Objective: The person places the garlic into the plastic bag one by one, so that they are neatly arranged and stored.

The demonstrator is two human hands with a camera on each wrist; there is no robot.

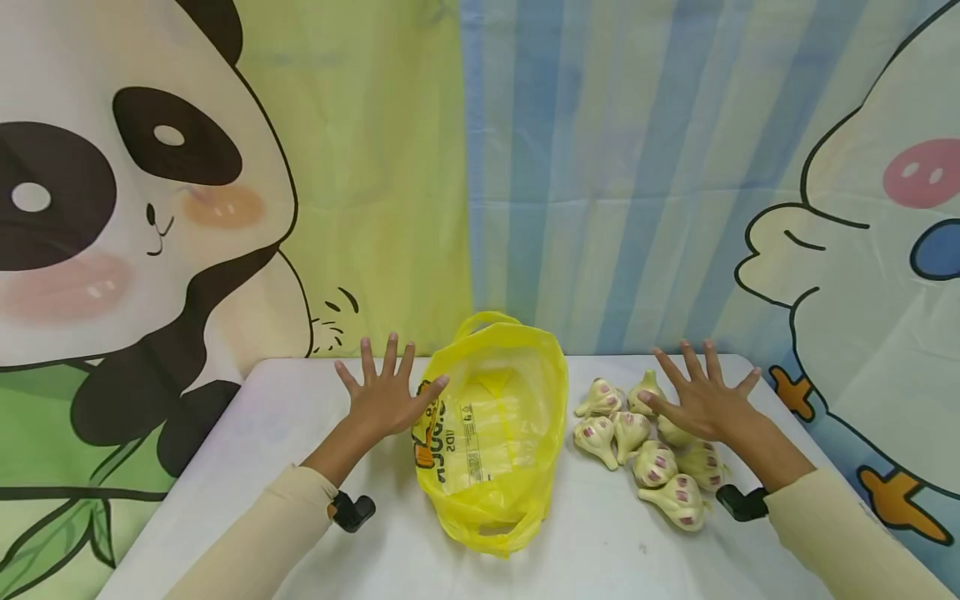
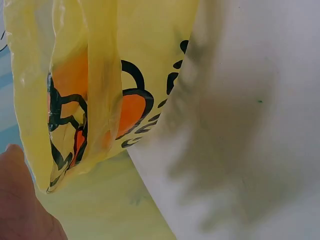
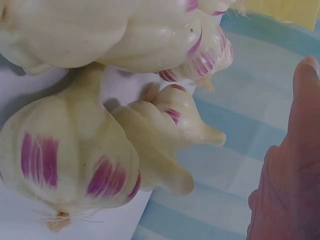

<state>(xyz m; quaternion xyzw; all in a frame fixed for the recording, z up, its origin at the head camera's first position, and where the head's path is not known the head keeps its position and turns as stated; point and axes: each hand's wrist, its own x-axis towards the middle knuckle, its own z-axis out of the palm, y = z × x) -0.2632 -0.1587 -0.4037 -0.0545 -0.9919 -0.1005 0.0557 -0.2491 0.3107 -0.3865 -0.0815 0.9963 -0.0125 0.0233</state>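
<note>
A yellow plastic bag point(image 1: 487, 500) stands on the white table with its mouth wide toward me and dark lettering on its left side. My left hand point(image 1: 386, 400) is spread just left of the bag, its thumb near the bag's edge; whether they touch I cannot tell. Several garlic bulbs point(image 1: 655, 463), whitish with purple patches, lie in a cluster right of the bag. Over the far right of that cluster my right hand point(image 1: 705, 404) spreads its fingers, holding nothing. In the right wrist view, garlic bulbs point(image 3: 70, 155) appear close, with part of the right hand point(image 3: 295, 165) at the edge.
The white table point(image 1: 570, 558) ends at a curtain point(image 1: 585, 183) printed with a panda and other cartoon figures. Each wrist wears a small black camera, one on the left point(image 1: 352, 511) and one on the right point(image 1: 742, 503).
</note>
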